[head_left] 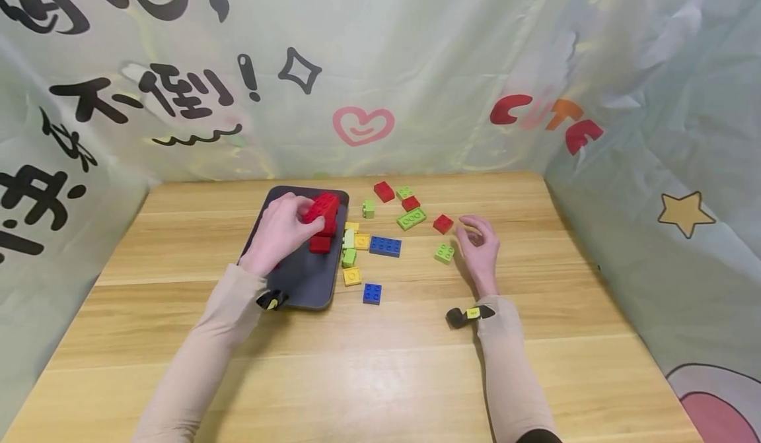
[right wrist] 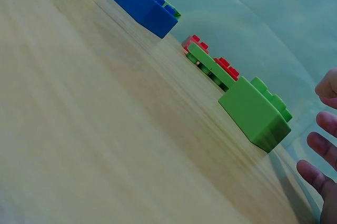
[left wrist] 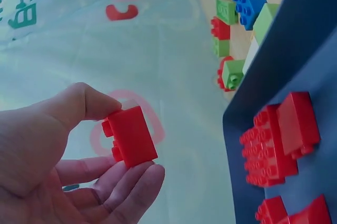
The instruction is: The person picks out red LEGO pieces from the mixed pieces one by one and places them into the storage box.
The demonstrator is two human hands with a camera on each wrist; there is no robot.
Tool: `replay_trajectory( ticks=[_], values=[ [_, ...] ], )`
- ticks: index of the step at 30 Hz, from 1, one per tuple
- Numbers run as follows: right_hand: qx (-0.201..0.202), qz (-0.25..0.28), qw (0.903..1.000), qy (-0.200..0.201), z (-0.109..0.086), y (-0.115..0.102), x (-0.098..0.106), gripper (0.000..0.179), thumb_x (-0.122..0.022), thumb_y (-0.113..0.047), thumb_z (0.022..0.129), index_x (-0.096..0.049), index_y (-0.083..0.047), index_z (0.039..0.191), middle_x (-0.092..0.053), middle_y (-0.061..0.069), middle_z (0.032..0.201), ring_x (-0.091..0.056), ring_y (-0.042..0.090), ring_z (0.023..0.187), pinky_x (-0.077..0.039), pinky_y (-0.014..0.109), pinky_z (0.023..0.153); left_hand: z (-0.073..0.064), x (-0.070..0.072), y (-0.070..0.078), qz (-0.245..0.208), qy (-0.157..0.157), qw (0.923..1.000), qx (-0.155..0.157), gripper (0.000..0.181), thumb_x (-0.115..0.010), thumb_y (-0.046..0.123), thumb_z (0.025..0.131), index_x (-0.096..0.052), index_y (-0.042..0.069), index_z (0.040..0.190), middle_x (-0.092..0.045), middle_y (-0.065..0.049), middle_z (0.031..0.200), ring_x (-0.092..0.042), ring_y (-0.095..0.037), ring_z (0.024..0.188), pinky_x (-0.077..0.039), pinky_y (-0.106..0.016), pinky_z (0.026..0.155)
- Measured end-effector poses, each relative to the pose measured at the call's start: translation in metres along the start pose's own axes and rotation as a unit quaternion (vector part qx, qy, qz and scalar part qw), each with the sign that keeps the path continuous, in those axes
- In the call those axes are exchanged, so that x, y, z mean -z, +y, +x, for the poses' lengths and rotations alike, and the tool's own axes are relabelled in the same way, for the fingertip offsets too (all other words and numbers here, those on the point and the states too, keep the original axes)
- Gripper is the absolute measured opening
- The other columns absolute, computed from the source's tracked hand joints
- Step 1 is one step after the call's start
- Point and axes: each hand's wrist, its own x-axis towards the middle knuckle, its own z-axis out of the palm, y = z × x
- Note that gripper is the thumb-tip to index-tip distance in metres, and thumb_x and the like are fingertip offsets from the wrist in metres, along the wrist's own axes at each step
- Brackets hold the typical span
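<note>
My left hand pinches a red brick between thumb and fingers, above the dark tray. Other red bricks lie in that tray, partly covered by the hand in the head view. At the right, my right hand is by the table with loosely bent fingers and nothing in its grasp. Nearest to it are a small light-green brick and a small red brick. In the right wrist view the fingers appear apart from the green brick.
Between tray and right hand lie a long blue brick, a square blue brick and several yellow and green pieces along the tray's right side. Farther back are a flat green piece and a red brick. A printed curtain hangs behind the table.
</note>
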Motion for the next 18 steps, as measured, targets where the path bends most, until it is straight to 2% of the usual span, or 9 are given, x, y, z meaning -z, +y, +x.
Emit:
replay_trajectory(
  ticks=[3, 8, 13, 18],
  values=[
    [0.002, -0.002, 1.0000, 0.000, -0.001, -0.001, 0.000, 0.027, -0.064, 0.004, 0.092, -0.064, 0.017, 0.115, -0.058, 0.031, 0.123, -0.053, 0.050, 0.117, -0.050, 0.021, 0.089, -0.009, 0.006, -0.007, -0.009, 0.003, 0.9999, 0.008, 0.042, -0.069, 0.026, 0.089, -0.069, -0.003, 0.120, -0.068, -0.019, 0.113, -0.064, -0.030, 0.095, -0.054, -0.045, 0.084],
    [0.007, -0.011, 0.9999, 0.004, -0.001, -0.002, -0.001, 0.026, -0.064, 0.003, 0.092, -0.065, 0.017, 0.115, -0.059, 0.031, 0.123, -0.054, 0.046, 0.115, -0.050, 0.020, 0.089, -0.021, 0.019, -0.018, -0.010, -0.006, 0.9994, 0.032, 0.045, -0.072, 0.026, 0.088, -0.067, -0.004, 0.122, -0.069, -0.022, 0.115, -0.066, -0.032, 0.094, -0.054, -0.045, 0.083],
    [0.003, -0.008, 1.0000, -0.003, -0.002, -0.004, 0.000, 0.028, -0.064, 0.003, 0.093, -0.063, 0.018, 0.116, -0.058, 0.032, 0.124, -0.052, 0.049, 0.117, -0.050, 0.022, 0.091, -0.032, 0.031, -0.029, 0.035, 0.015, 0.9978, 0.055, 0.047, -0.072, 0.035, 0.088, -0.069, 0.004, 0.124, -0.073, -0.016, 0.109, -0.067, -0.030, 0.091, -0.051, -0.044, 0.078],
    [-0.003, 0.000, 1.0000, -0.002, -0.001, -0.003, -0.001, 0.027, -0.064, 0.003, 0.092, -0.064, 0.017, 0.116, -0.058, 0.032, 0.124, -0.053, 0.049, 0.117, -0.050, 0.021, 0.091, -0.040, 0.031, -0.038, 0.064, 0.022, 0.9955, 0.065, 0.047, -0.070, 0.041, 0.089, -0.071, 0.008, 0.122, -0.075, -0.015, 0.106, -0.067, -0.029, 0.089, -0.049, -0.039, 0.067]
  ],
)
